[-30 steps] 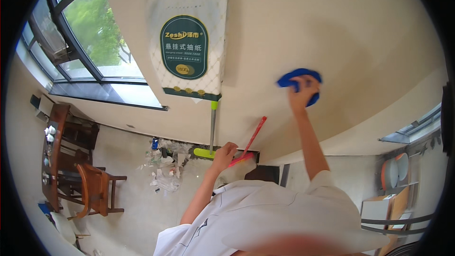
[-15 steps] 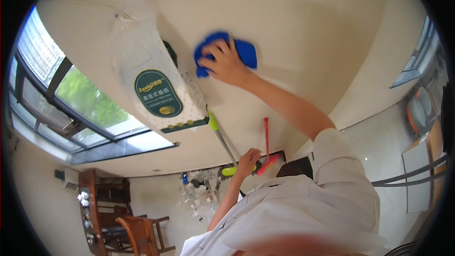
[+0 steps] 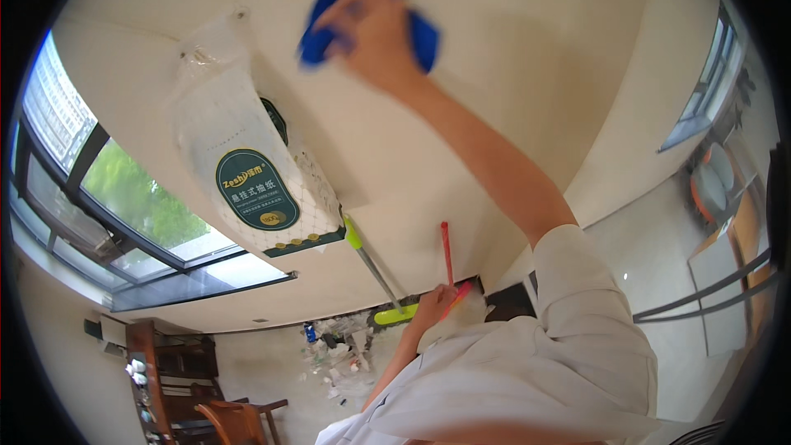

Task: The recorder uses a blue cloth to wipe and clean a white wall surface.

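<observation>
High on the cream wall, my right hand (image 3: 375, 33) is closed on a blue cloth (image 3: 424, 39), fingers bunched over it; both are blurred by motion. The cloth lies against the wall surface. Lower down, my left hand (image 3: 433, 305) hangs in front of my body with fingers loosely bent, and nothing shows in it. In this view it overlaps a pink-red broom (image 3: 447, 254) leaning at the wall's foot; I see no grip on it. Left of the cloth hangs a large white-and-green tissue pack (image 3: 309, 185) in clear plastic.
A green-and-grey long-handled mop (image 3: 375, 268) leans against the wall. Scattered litter (image 3: 342, 354) lies on the floor. Wooden chairs (image 3: 227, 420) and a table (image 3: 152, 371) stand lower left. Windows (image 3: 140, 189) open the left wall; black cables (image 3: 700, 298) cross at right.
My right hand has moved the blue cloth up and slightly left along the wall. My left hand has dropped a little lower. The whole view has shifted slightly.
</observation>
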Available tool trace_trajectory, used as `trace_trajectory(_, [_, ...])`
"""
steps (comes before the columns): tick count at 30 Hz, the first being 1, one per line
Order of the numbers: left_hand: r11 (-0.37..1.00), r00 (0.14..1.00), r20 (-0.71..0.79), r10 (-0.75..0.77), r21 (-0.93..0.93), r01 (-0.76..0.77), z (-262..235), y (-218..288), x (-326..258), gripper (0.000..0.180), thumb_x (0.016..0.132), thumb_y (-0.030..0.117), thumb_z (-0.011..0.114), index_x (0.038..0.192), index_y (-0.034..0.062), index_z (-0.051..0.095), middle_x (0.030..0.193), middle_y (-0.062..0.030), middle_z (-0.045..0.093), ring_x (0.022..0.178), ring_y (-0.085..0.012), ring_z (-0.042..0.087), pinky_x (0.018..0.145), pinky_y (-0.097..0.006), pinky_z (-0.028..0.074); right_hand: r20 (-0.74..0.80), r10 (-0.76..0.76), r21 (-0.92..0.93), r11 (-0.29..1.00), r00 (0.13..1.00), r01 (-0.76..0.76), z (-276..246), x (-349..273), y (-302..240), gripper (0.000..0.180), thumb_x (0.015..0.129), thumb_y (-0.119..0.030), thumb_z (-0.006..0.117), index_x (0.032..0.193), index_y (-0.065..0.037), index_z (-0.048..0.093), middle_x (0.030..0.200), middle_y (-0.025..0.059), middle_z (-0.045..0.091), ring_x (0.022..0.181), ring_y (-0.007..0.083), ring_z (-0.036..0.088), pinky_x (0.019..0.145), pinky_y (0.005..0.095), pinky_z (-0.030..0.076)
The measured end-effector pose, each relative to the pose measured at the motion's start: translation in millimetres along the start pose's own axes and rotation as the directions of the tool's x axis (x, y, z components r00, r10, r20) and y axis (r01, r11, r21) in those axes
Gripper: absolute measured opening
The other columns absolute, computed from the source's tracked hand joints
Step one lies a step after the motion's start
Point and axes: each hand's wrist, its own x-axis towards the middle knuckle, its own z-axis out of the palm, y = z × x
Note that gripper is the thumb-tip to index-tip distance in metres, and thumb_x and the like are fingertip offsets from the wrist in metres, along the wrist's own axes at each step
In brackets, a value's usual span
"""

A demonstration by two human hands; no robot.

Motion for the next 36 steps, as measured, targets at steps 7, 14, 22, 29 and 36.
trace_trajectory(7, [0.999, 0.978, -0.203, 0.039, 0.012, -0.037, -58.9, -26.7, -7.6, 0.022, 0.093, 0.020, 0.057, 0.106, 0.0039, 0.062, 0.093, -0.0099, 0.069, 0.087, -0.0196, 0.067, 0.076, -0.030, 0.050, 0.434, 0.158, 0.068, 0.976, 0.887, -0.207, -23.8, -219.8, 18.7, 0.046, 0.061, -0.011, 0.074, 0.103, -0.028, 0.069, 0.110, 0.0012, 0.057, 0.112, 0.0268, 0.044, 0.098, 0.0450, 0.034])
trace_trajectory(14, [0.978, 0.936, -0.310, -0.168, 0.066, 0.197, -85.0, -69.5, -62.3, 0.022, 0.092, 0.019, 0.058, 0.107, 0.0039, 0.063, 0.092, -0.0111, 0.069, 0.082, -0.0182, 0.067, 0.072, -0.030, 0.050, -0.356, 0.241, -0.551, 0.726, 0.903, -0.411, -90.5, -165.8, 126.4, 0.047, 0.072, -0.008, 0.062, 0.119, -0.010, 0.056, 0.118, 0.0215, 0.044, 0.111, 0.0391, 0.038, 0.096, 0.0545, 0.028])
trace_trajectory(22, [0.999, 0.994, -0.112, 0.022, 0.043, -0.017, -31.1, -32.7, -22.2, 0.023, 0.095, 0.019, 0.052, 0.108, 0.0022, 0.060, 0.092, -0.0092, 0.068, 0.085, -0.0164, 0.064, 0.077, -0.029, 0.049, 0.215, -0.009, -0.016, 1.000, 0.977, 0.013, 2.6, -83.9, -9.6, 0.052, 0.064, -0.015, 0.075, 0.114, -0.018, 0.059, 0.119, 0.0027, 0.055, 0.114, 0.0274, 0.047, 0.095, 0.0506, 0.038])
trace_trajectory(29, [0.974, 0.996, -0.067, 0.064, 0.224, -0.048, -26.1, -27.7, -54.8, 0.023, 0.092, 0.023, 0.056, 0.105, 0.0044, 0.061, 0.094, -0.0133, 0.068, 0.085, -0.0267, 0.067, 0.074, -0.035, 0.052, 0.469, 0.187, -0.092, 0.982, 0.863, -0.163, -49.9, -291.4, 3.7, 0.052, 0.062, 0.005, 0.067, 0.107, -0.020, 0.065, 0.120, 0.0051, 0.051, 0.112, 0.0305, 0.045, 0.099, 0.0430, 0.038])
trace_trajectory(36, [0.980, 0.964, -0.256, -0.071, 0.163, 0.116, -48.8, -42.6, -74.9, 0.022, 0.090, 0.023, 0.053, 0.104, 0.0061, 0.059, 0.090, -0.0158, 0.066, 0.087, -0.0333, 0.064, 0.072, -0.044, 0.049, -0.185, 0.222, -0.465, 0.838, 0.957, -0.284, -89.7, -173.0, 101.9, 0.044, 0.074, -0.006, 0.057, 0.116, 0.002, 0.049, 0.113, 0.0228, 0.049, 0.108, 0.0393, 0.040, 0.095, 0.0498, 0.027])
